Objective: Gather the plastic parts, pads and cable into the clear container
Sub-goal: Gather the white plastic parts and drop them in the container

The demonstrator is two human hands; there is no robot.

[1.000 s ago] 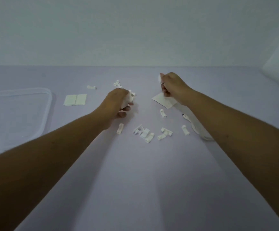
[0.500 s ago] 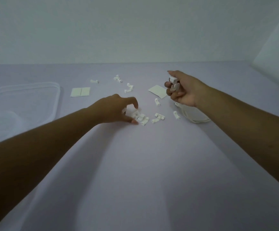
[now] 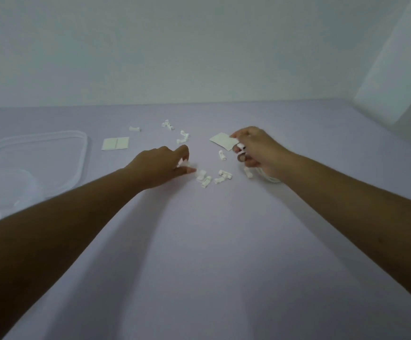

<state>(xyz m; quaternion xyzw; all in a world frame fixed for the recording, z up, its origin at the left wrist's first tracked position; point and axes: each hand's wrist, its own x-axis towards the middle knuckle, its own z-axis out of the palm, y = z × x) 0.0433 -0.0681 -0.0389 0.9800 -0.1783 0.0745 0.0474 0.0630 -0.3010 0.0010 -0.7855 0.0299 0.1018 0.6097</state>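
Small white plastic parts lie scattered on the lilac tabletop, with a cluster (image 3: 204, 178) in the middle and more (image 3: 183, 136) further back. My left hand (image 3: 160, 165) holds several white parts in curled fingers just left of the cluster. My right hand (image 3: 256, 150) grips white parts in its curled fingers while its fingertips touch a white pad (image 3: 223, 141). A second pad (image 3: 115, 143) lies at the left. The white cable (image 3: 269, 177) is mostly hidden under my right hand. The clear container (image 3: 52, 153) sits at the far left.
The lilac table (image 3: 212, 253) meets a pale wall at the back. A white panel (image 3: 400, 77) stands at the far right corner. One lone part (image 3: 134, 129) lies near the back left.
My right hand has dropped from mid-air and reached back to the pad. My left hand has shifted slightly left of the cluster, still holding parts.
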